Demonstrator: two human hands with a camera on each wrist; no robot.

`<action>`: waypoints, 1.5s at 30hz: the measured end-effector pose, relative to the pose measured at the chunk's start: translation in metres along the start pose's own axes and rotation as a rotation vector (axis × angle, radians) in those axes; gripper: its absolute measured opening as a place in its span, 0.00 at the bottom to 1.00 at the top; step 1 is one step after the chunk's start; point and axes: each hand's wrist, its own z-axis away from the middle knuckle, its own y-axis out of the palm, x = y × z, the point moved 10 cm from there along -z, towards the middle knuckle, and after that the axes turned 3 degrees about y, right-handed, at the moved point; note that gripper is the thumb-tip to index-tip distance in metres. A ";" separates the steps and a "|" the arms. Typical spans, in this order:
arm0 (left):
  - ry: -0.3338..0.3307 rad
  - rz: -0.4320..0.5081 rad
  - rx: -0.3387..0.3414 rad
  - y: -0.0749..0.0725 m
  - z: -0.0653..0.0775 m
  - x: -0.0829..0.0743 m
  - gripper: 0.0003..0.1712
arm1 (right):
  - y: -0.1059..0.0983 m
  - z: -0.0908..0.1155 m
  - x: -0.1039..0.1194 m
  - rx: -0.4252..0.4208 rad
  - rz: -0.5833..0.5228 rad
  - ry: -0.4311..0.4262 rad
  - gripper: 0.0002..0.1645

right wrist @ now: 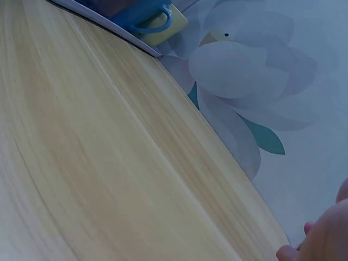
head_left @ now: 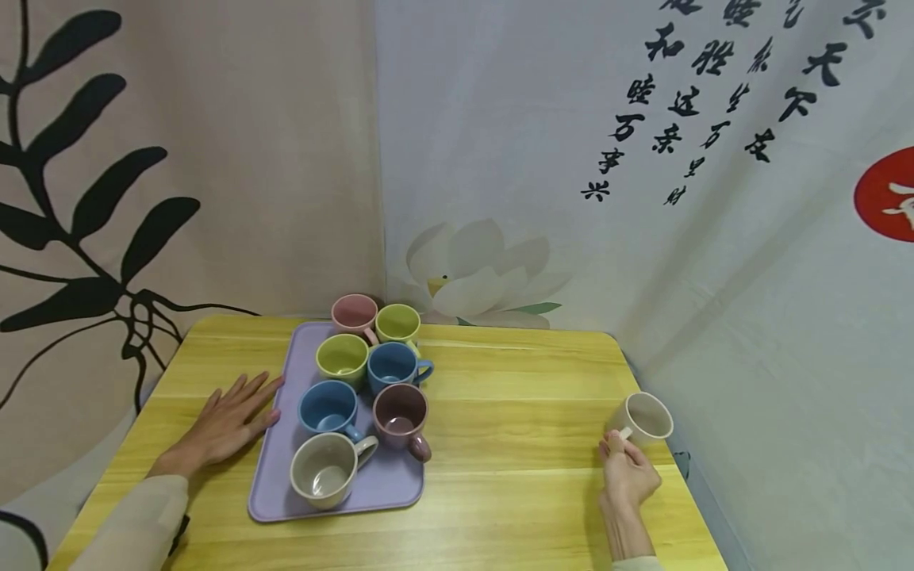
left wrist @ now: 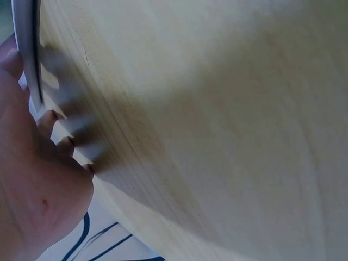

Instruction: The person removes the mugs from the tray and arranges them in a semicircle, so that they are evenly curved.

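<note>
At the table's right edge, my right hand (head_left: 628, 473) pinches the handle of a white mug (head_left: 648, 418). In the right wrist view only part of that hand (right wrist: 321, 234) shows, and the mug is out of sight. My left hand (head_left: 227, 424) lies with its fingers stretched out, fingertips right at the left rim of a lilac tray (head_left: 267, 484). The left wrist view shows the hand (left wrist: 43, 185) beside the tray's edge (left wrist: 30, 49). On the tray stand a pale grey mug (head_left: 324, 469), a mauve mug (head_left: 401, 416) and several blue, green and pink mugs.
The tray sits on the left half of a yellow wood-grain table (head_left: 514, 444). Behind it hangs a curtain (head_left: 485, 143) with a printed lotus and black writing. Dark cables (left wrist: 103, 239) run below the table edge in the left wrist view.
</note>
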 end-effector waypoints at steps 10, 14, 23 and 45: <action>-0.010 0.005 0.008 0.001 -0.001 0.001 0.40 | -0.013 -0.007 -0.001 -0.053 -0.067 0.002 0.03; -0.011 0.005 0.008 0.002 -0.001 0.002 0.40 | -0.016 -0.007 -0.001 -0.070 -0.083 0.010 0.05; -0.016 -0.001 0.006 0.001 0.000 -0.001 0.40 | -0.017 -0.008 -0.004 -0.076 -0.103 -0.016 0.04; -0.018 0.014 0.015 0.000 0.000 -0.001 0.40 | -0.028 -0.004 0.001 -0.152 0.173 -0.098 0.18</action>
